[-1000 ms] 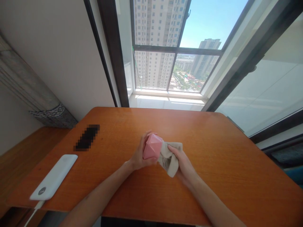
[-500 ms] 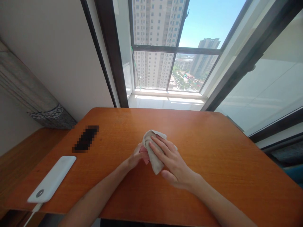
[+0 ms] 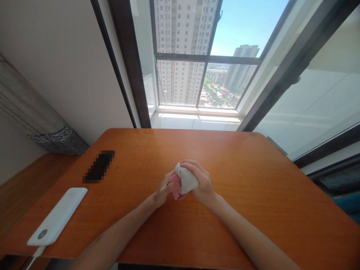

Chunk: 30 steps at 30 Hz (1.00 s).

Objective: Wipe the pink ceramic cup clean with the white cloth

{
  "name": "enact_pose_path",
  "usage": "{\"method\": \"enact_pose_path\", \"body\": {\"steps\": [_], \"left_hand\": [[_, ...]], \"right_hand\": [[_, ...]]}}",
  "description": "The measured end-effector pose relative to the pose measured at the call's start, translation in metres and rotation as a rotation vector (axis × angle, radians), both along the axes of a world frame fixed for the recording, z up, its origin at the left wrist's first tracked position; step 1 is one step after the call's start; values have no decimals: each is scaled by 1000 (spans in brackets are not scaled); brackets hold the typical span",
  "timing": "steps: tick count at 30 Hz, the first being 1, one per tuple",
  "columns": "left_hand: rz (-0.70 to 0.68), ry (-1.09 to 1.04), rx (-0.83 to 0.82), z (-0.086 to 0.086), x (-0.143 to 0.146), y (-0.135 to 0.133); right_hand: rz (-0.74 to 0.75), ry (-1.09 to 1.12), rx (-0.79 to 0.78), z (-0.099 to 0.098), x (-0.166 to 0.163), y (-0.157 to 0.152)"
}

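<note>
Over the middle of the wooden table, my left hand (image 3: 162, 194) is closed on a pink cloth-like thing (image 3: 177, 192), its thumb lying across the near side. Against that pink piece sits an off-white cloth (image 3: 189, 180), bunched and folded over. My right hand (image 3: 204, 185) wraps round the cloth from the right, fingers curled over its top. Both hands are close together, with the two materials pressed between them. What lies inside the folds is hidden.
The brown table (image 3: 253, 187) spans the view. On its left lie a white slab-shaped device (image 3: 59, 215) with a white cable (image 3: 35, 257) and a dark, pixelated object (image 3: 99, 167). A window (image 3: 208, 58) stands beyond the far edge, a curtain (image 3: 42, 108) at the left.
My right hand has gone from lying flat over the cloth to curling round it. The cloth is bunched smaller, and more of the pink thing shows. The view has shifted slightly.
</note>
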State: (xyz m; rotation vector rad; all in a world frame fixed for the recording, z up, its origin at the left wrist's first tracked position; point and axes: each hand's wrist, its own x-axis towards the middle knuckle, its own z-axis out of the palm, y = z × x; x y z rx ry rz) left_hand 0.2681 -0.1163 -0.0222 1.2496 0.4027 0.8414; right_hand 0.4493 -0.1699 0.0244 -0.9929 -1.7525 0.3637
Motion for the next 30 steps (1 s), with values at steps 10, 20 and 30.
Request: {"method": "enact_pose_path", "body": {"steps": [10,20,30], "left_hand": [[164,151,354,18,-2,1],[423,577,492,9,6,-4],[641,-97,-52,12,25,-15]], "right_hand": [[-251,329,-143,-16,-8,2],[-330,-499,133,-7,-8,-5],[-426,350,-29,-1,-59,7]]}}
